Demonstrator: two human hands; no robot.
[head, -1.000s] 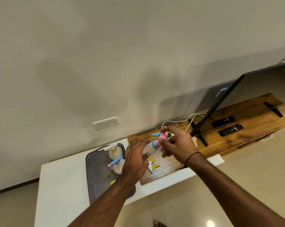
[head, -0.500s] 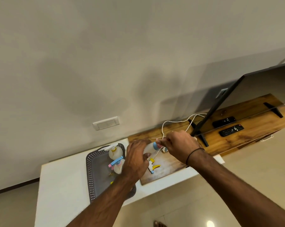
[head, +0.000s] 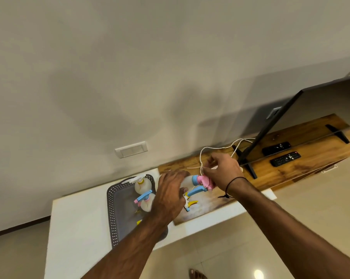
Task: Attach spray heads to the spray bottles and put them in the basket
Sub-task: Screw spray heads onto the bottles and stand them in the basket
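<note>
My left hand (head: 170, 196) grips a pale translucent spray bottle (head: 187, 181), lying sideways and mostly hidden under my fingers. My right hand (head: 223, 172) pinches a pink spray head (head: 205, 181) with a blue collar and blue trigger, sitting on the bottle's neck. Under the bottle, loose spray heads (head: 191, 203) in white, yellow and blue lie on the wooden top. The dark grey perforated basket (head: 114, 208) stands left of my hands on the white counter and holds two bottles with heads (head: 144, 195).
A wooden TV unit (head: 290, 166) carries a tilted black television (head: 270, 125), two remotes (head: 285, 158) and a white cable (head: 216, 148) behind my right hand. A white wall switch plate (head: 131, 151) is above the basket. The counter's front edge drops to tiled floor.
My right hand turned from closed over the bottle neck, so the pink head now shows pointing right and down. My left hand kept its hold on the bottle.
</note>
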